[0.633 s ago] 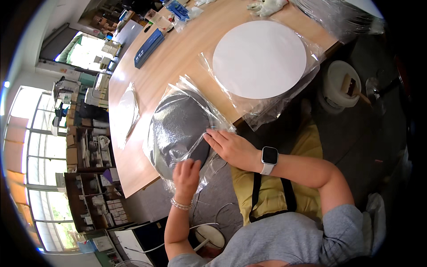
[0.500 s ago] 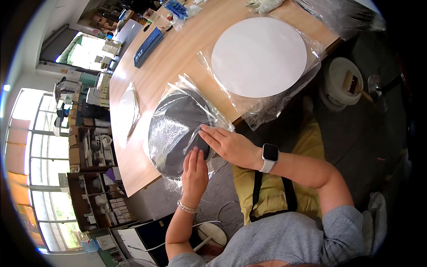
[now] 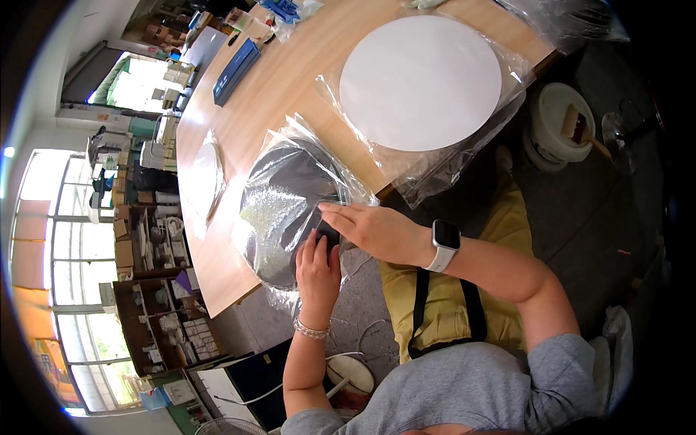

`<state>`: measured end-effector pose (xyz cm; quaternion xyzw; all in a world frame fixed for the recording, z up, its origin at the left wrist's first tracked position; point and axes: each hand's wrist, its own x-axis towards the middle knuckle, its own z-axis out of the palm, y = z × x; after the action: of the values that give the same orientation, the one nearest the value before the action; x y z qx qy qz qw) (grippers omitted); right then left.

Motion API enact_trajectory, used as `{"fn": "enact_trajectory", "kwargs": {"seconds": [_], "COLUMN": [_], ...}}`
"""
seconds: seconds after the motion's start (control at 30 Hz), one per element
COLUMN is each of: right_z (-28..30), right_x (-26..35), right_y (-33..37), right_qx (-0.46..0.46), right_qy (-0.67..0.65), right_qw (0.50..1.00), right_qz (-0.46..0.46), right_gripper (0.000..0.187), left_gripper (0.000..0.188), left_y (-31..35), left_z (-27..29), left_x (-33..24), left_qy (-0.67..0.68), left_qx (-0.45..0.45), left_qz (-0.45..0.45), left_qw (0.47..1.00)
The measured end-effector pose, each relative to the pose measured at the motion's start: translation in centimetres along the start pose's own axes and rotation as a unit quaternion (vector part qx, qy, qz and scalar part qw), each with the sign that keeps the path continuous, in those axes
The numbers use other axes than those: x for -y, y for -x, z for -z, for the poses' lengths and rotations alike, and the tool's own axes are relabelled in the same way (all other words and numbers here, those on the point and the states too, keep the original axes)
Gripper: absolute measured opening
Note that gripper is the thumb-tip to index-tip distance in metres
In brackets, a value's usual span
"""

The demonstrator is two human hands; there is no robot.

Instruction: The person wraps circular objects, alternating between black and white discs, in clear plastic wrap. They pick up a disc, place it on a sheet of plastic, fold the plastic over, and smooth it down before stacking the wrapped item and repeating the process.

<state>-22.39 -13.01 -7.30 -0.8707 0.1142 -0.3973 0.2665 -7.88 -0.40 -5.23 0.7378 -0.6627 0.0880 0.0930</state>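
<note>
L hand (image 3: 317, 274): fingers part-spread, on film-wrapped dk disc (image 3: 279, 206). R hand (image 3: 380, 230): fingers extended, touching same; can't tell if pinching.

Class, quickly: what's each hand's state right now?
Left hand: open, on the round dark disc wrapped in clear plastic.
Right hand: at that plastic; whether it grips cannot be told.
</note>
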Motion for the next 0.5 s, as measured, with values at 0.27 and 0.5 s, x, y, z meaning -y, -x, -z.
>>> {"fn": "enact_trajectory", "kwargs": {"seconds": [0.27, 0.5], "right_z": [-0.5, -1.4], "right_x": [-0.7, -1.0], "right_y": [1.2, 2.0], "right_qx": [0.067, 0.032], "right_qy": [0.052, 0.146], "right_qw": [0.996, 0.987], "right_qz": [0.023, 0.061], "right_gripper": [0.028, 0.021], "left_gripper": [0.029, 0.026], "left_y": [0.2, -0.2], "left_z": [0.2, 1.2], "left_x": [0.7, 1.6], "left_qy": [-0.004, 0.06], "left_qx": [0.008, 0.039], "left_qz": [-0.018, 0.002], "left_qw": [1.0, 0.997]}}
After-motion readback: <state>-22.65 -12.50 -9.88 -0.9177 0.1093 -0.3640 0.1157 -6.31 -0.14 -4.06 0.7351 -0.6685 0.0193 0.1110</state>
